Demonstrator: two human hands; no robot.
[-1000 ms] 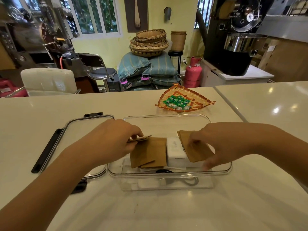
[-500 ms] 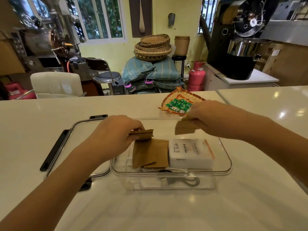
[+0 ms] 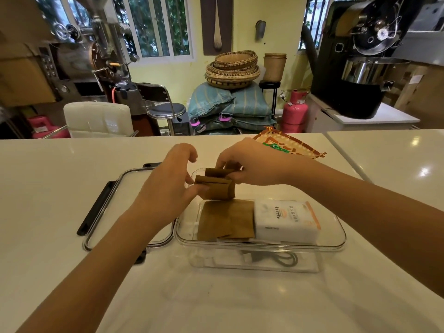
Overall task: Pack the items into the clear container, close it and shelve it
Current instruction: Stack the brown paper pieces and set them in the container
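While packing goes on, white table (image 3: 60, 188) spread wide, carrying everything. Clear container (image 3: 337, 242) at its middle, open, partly filled: brown paper sachets (image 3: 225, 219) lying flat toward the left, white tissue pack (image 3: 286, 221) just beside them on the right, dark cable (image 3: 286, 258) coiled beneath at the bottom. Lid (image 3: 125, 188) flat on the table to the left, touching the container's rim, black latches showing. Woven tray (image 3: 310, 150) farther back, right, still holding green packets (image 3: 276, 146), partly hidden behind the wrist.

Both hands raised above the container's far left corner, brought together since half a second ago, when well apart. Left hand (image 3: 165, 191) pinched on a brown sachet (image 3: 215, 188); right hand (image 3: 254, 162) pinched on a second sachet (image 3: 219, 172), just behind and touching the first. Right-hand sachet lifted off the tissue pack a moment back, now being gathered with the other into one small stack.

Likely meaning: tidying loose sachets before laying them down. Packing well along, green packets yet to go in; closing and shelving not yet begun.
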